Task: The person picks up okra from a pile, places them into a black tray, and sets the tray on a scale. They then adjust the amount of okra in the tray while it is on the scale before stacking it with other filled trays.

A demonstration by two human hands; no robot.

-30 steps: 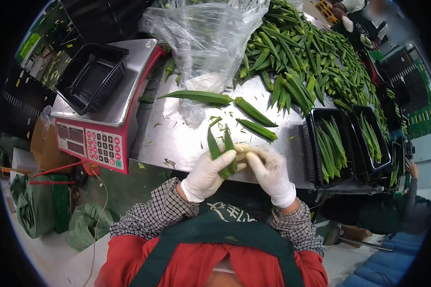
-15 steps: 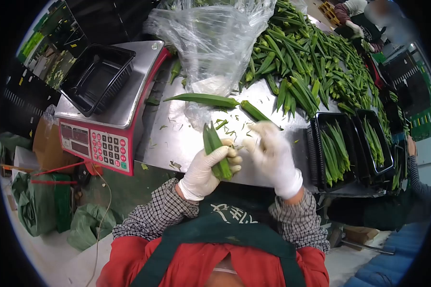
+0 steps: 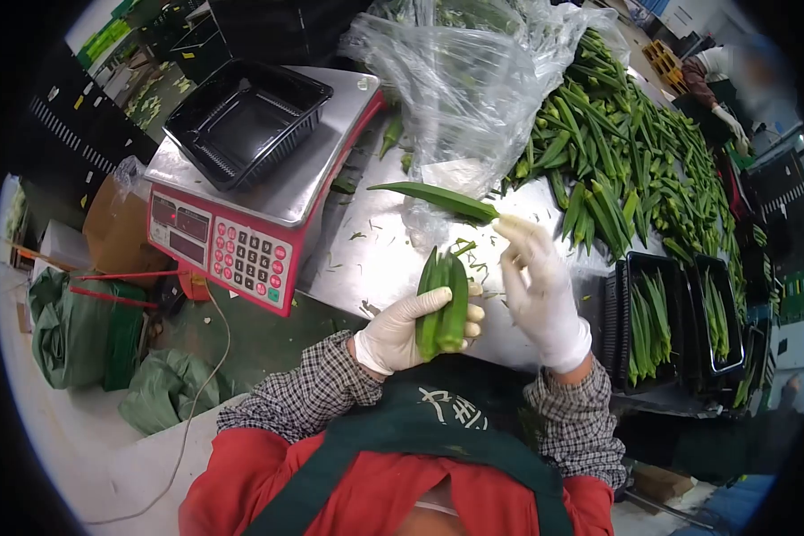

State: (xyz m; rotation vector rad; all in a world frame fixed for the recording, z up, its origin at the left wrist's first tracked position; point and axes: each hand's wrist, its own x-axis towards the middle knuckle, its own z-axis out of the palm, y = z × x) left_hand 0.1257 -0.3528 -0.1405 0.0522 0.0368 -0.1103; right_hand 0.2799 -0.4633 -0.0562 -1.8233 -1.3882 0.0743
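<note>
Bright glare whitens the metal desk (image 3: pixel 366 259) and glints on the plastic bag (image 3: pixel 469 85); fisheye distortion bends the edges into black corners.

From the wearer's head, the one wide, round-edged view faces forward and steeply down, near the left grip (image 3: pixel 397 336) and right grip (image 3: pixel 545 302), with the table (image 3: pixel 350 284) stretching away beyond.

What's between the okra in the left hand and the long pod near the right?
The head view shows the lower end of clear plastic and green scraps on the metal table.
</note>
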